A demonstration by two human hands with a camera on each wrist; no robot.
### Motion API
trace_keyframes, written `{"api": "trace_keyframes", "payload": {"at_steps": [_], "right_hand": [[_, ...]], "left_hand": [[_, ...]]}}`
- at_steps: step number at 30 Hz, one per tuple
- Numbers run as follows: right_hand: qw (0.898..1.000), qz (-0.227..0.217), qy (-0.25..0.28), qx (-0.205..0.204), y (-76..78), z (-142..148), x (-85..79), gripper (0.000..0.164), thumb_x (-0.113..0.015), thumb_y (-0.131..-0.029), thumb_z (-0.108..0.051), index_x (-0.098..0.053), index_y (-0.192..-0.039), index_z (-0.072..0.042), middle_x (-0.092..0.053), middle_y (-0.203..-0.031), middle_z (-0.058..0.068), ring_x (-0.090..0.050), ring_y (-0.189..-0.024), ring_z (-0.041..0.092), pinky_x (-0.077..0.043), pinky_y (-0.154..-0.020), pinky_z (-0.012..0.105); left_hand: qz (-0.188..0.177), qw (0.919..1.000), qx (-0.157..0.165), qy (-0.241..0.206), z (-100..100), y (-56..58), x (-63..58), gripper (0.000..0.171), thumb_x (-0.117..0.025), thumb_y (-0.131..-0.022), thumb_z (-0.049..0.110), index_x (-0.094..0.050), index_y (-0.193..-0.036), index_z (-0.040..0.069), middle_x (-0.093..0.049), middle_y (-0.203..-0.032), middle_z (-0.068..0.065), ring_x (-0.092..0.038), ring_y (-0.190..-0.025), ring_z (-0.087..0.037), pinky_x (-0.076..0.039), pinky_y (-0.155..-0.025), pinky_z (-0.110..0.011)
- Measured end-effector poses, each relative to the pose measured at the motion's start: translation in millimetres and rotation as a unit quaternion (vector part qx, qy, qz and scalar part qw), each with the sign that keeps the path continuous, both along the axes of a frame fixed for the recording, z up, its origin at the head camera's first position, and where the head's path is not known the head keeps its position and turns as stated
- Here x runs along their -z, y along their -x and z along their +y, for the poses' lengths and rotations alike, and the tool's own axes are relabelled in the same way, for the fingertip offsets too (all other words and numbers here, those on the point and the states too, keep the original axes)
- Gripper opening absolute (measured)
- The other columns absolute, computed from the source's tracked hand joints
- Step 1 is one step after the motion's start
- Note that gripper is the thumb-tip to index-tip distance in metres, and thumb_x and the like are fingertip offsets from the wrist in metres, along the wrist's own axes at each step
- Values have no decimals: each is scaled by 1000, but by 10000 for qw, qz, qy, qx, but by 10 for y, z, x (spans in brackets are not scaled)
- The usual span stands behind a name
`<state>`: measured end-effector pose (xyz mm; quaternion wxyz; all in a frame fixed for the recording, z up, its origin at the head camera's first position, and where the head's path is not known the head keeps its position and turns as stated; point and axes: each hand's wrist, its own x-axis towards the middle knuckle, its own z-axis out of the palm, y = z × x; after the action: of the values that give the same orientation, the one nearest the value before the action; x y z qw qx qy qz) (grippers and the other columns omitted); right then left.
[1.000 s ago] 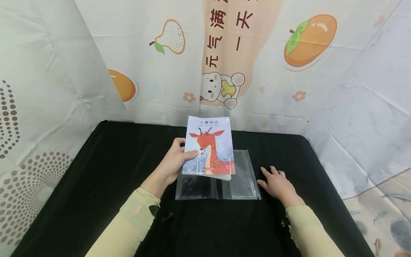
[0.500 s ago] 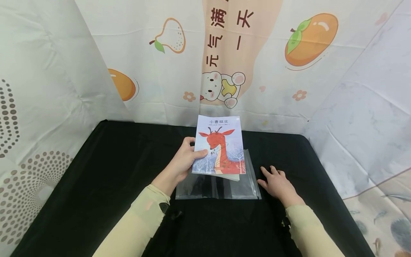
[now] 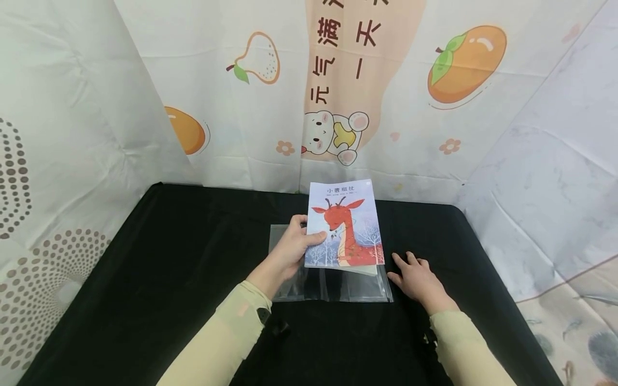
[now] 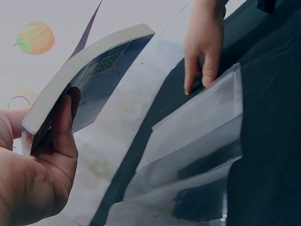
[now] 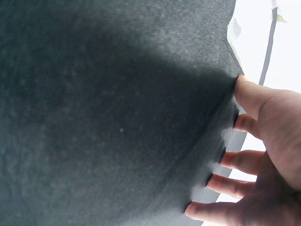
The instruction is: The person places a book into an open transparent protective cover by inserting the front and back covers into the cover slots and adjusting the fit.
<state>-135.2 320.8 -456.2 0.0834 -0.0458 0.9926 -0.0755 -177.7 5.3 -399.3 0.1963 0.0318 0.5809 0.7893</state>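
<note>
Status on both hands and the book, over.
Left hand grips book above clear plastic cover. Right hand on black cloth, beside cover. Nothing visibly in the way.

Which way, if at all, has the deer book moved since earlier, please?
Yes: the deer book has moved right, judged against the printed cartoon animal.

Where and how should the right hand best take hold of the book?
Probably take the book by its right edge, coming from the right, thumb in front and fingers behind. The left hand grips the left edge, so the opposite one is free. The book is held raised above the plastic cover, so fingers could likely reach behind it.
</note>
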Motion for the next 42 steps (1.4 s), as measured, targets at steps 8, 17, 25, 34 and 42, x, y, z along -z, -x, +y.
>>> {"api": "trace_keyframes", "payload": {"at_steps": [8,17,25,34,42], "right_hand": [[9999,109,-56,-27,13,12,32,58,-55,-98,-36,-40,-144,-4,-31,-144,36,-33,-121,57,-41,-90,69],[10000,23,-13,17,20,29,47,59,-54,-98,-37,-38,-145,-4,-29,-145,36,-30,-122,57,-39,-90,71],[10000,-47,-24,13,16,39,60,60,-54,-98,-37,-36,-146,-5,-27,-146,36,-29,-123,57,-38,-91,72],[9999,18,-97,24,8,23,72,60,-54,-98,-36,-37,-146,-4,-28,-146,36,-30,-123,58,-37,-90,73],[9999,45,-99,19,-11,7,58,59,-54,-99,-35,-37,-145,-3,-28,-145,36,-30,-122,58,-37,-90,73]], "left_hand": [[-136,9998,-42,121,116,-22,201,58,-67,-92,14,-26,-133,15,-59,-117,-16,-67,-92,-27,-57,-73,-32],[-325,9985,-83,442,202,-61,396,56,-66,-92,15,-26,-132,17,-60,-116,-13,-67,-92,-25,-57,-75,-37],[-383,9934,-134,1069,173,-85,523,56,-64,-94,16,-25,-133,19,-59,-116,-11,-67,-91,-22,-56,-79,-38],[-355,9821,-212,1835,134,-95,602,63,-69,-90,19,-23,-133,19,-60,-113,-10,-67,-89,-19,-54,-85,-43],[-371,9771,-151,2089,78,-97,590,56,-65,-93,19,-27,-134,12,-59,-110,-13,-67,-83,-21,-57,-72,-39]]}}
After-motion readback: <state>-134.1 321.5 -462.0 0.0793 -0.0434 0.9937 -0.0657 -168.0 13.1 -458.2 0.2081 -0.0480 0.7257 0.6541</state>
